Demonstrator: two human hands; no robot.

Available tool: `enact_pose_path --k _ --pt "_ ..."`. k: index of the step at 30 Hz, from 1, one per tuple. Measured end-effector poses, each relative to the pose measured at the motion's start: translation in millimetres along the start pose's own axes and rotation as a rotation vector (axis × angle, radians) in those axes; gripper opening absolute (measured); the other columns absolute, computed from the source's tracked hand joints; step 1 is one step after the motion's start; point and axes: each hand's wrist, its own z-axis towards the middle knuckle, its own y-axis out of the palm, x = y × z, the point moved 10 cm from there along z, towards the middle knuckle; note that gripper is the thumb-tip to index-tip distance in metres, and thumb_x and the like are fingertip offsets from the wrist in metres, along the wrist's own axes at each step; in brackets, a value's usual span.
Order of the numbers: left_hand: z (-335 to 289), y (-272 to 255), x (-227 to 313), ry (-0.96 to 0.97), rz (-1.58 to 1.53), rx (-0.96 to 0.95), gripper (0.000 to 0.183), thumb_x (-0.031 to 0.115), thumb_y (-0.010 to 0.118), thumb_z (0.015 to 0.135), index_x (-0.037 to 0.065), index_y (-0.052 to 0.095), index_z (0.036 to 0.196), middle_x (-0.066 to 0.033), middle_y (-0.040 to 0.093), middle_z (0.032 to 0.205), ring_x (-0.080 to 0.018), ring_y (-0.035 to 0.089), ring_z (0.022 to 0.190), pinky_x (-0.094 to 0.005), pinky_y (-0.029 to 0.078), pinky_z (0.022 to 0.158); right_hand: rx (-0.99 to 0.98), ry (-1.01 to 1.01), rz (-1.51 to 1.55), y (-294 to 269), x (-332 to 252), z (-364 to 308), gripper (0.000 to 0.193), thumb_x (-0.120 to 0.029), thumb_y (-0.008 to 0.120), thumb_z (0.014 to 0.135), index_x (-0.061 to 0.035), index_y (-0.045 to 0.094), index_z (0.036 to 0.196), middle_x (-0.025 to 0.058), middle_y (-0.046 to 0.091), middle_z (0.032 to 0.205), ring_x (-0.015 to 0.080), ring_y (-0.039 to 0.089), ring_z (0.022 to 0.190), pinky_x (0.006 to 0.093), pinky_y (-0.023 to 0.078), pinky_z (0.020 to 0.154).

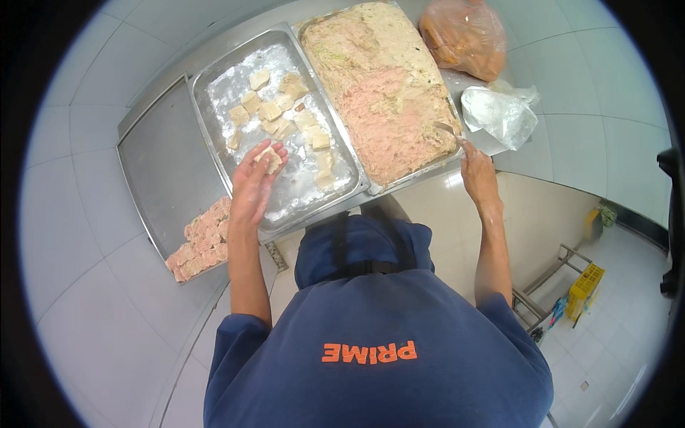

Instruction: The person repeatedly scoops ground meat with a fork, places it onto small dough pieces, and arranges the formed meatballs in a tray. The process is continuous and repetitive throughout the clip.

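My left hand is over the near left part of a floured metal tray. In its curled fingers sits a pale, flat piece of food. Several pale square pieces lie loose on the white powder; whether they are tofu or dough I cannot tell. To the right, a tray heaped with minced filling, pinkish near me and yellowish farther off, borders the floured tray. My right hand grips the handle of a metal utensil, its tip at the filling's right edge; its exact kind is unclear.
Further left is a grey metal tray, with rows of pink-topped pieces at its near end. Beyond the filling's right side stand a plastic bag with orange contents and a clear bag of white powder. A yellow crate is at lower right.
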Motion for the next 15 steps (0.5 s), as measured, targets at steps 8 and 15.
enact_pose_path --k 8,15 --pt "-17 19 22 -0.009 -0.053 -0.026 0.042 0.01 0.057 0.108 -0.012 0.048 0.143 -0.0263 0.06 0.14 -0.0317 0.062 0.129 -0.0427 0.049 0.117 0.028 -0.14 0.059 7 -9 -15 0.04 -0.002 0.055 0.095 -0.0002 0.06 0.135 0.0304 0.069 0.098 0.0504 0.066 0.094 0.0586 0.051 0.086" --pt "-14 44 23 -0.015 -0.106 -0.06 0.04 0.003 0.056 0.105 -0.013 0.049 0.141 -0.0254 0.06 0.138 -0.0342 0.06 0.131 -0.044 0.05 0.116 -0.089 -0.047 0.091 30 -13 -16 0.039 -0.004 0.054 0.097 -0.0005 0.064 0.135 0.0299 0.07 0.113 0.0483 0.065 0.108 0.0558 0.049 0.096"
